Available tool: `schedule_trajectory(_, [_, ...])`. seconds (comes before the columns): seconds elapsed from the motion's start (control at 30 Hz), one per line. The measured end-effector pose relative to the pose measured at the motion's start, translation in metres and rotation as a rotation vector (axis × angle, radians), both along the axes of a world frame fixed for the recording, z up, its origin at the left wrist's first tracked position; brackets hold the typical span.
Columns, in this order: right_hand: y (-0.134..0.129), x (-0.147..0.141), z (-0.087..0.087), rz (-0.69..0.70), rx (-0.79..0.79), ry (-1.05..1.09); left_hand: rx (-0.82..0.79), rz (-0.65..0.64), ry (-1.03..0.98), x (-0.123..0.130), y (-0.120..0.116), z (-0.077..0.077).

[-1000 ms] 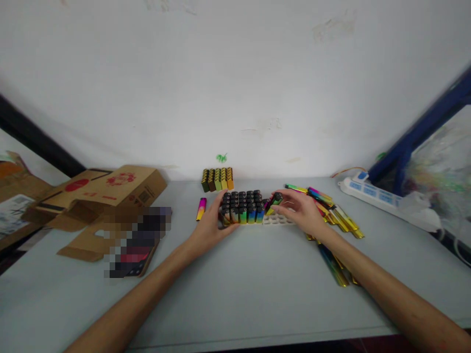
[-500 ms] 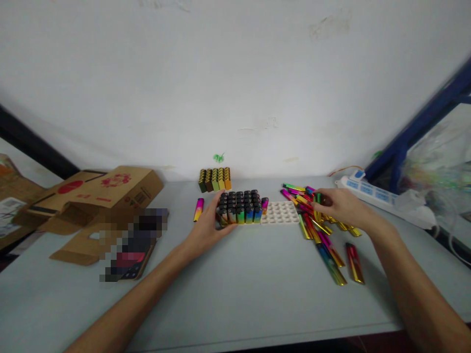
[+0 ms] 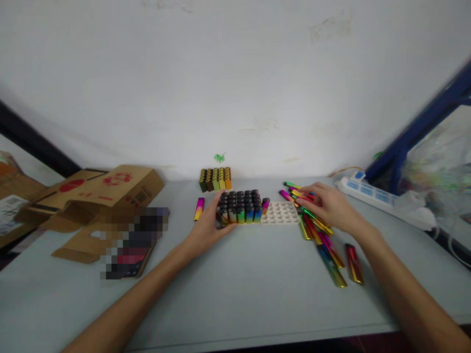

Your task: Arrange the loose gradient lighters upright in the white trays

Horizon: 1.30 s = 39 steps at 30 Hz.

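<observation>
My left hand (image 3: 210, 219) is curled around the left end of a white tray (image 3: 281, 214), thumb in front and fingers behind. Black-topped lighters (image 3: 241, 208) stand upright in close rows over its left part. One magenta lighter (image 3: 265, 206) stands alone beside these rows, and the tray's holes to its right are bare. Over a loose pile of shiny multicoloured lighters (image 3: 312, 228), my right hand (image 3: 319, 205) has its fingers bent together at a lighter, which they largely hide.
A block of gold-topped lighters (image 3: 216, 179) stands by the wall. A single lighter (image 3: 199, 209) lies left of the tray. Cardboard boxes (image 3: 121, 189) and a pixelated phone (image 3: 138, 245) are at left, a white power strip (image 3: 384, 201) at right.
My right hand has shifted slightly left over the pile, and some lighters beneath it have moved. My left hand stays at the tray's left end.
</observation>
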State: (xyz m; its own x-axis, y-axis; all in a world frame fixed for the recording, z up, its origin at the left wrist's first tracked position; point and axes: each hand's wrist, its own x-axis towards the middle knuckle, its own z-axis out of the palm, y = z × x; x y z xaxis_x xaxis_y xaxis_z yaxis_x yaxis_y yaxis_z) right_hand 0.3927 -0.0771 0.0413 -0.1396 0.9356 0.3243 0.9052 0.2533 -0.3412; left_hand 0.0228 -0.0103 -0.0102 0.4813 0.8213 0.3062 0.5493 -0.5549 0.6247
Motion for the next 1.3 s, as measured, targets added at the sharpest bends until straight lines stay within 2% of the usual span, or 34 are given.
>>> schedule_trajectory(0.03, [0.0, -0.011, 0.0, 0.032, 0.019, 0.056, 0.0, 0.0, 0.002, 0.0, 0.0, -0.001])
schedule_trajectory(0.17, [0.0, -0.059, -0.007, 0.24, -0.067, 0.229, -0.001, -0.016, -0.01, 0.0, 0.001, -0.001])
schedule_trajectory(0.3, [0.004, -0.086, -0.022, 0.299, -0.121, 0.417, 0.006, -0.018, -0.021, 0.001, 0.0, -0.001])
schedule_trajectory(0.5, [0.009, -0.084, -0.036, 0.26, -0.176, 0.787, -0.016, -0.021, -0.027, 0.001, 0.001, -0.002])
schedule_trajectory(0.6, [0.009, -0.08, -0.03, 0.226, -0.149, 0.893, -0.017, -0.018, -0.024, 0.0, 0.001, -0.002])
schedule_trajectory(0.7, [0.006, -0.072, -0.017, 0.144, -0.043, 0.922, -0.012, -0.019, -0.024, -0.001, 0.002, -0.003])
schedule_trajectory(0.87, [0.002, -0.042, 0.0, -0.049, 0.148, 0.817, -0.003, -0.008, -0.015, 0.0, 0.001, -0.001])
schedule_trajectory(0.93, [0.001, -0.025, 0.002, -0.101, 0.202, 0.645, 0.001, -0.009, -0.017, 0.0, 0.001, 0.0])
schedule_trajectory(1.0, [0.0, -0.009, 0.001, -0.162, 0.22, 0.373, -0.001, -0.015, -0.024, 0.0, 0.001, 0.0])
schedule_trajectory(1.1, [0.0, 0.011, -0.002, -0.196, 0.16, 0.057, -0.012, -0.018, -0.025, -0.001, 0.001, -0.001])
schedule_trajectory(1.23, [0.001, 0.028, -0.01, -0.143, -0.013, -0.118, -0.006, -0.02, -0.022, 0.0, 0.001, 0.0])
schedule_trajectory(1.3, [0.002, 0.031, -0.014, -0.127, -0.051, -0.165, -0.008, -0.019, -0.024, 0.0, 0.001, 0.001])
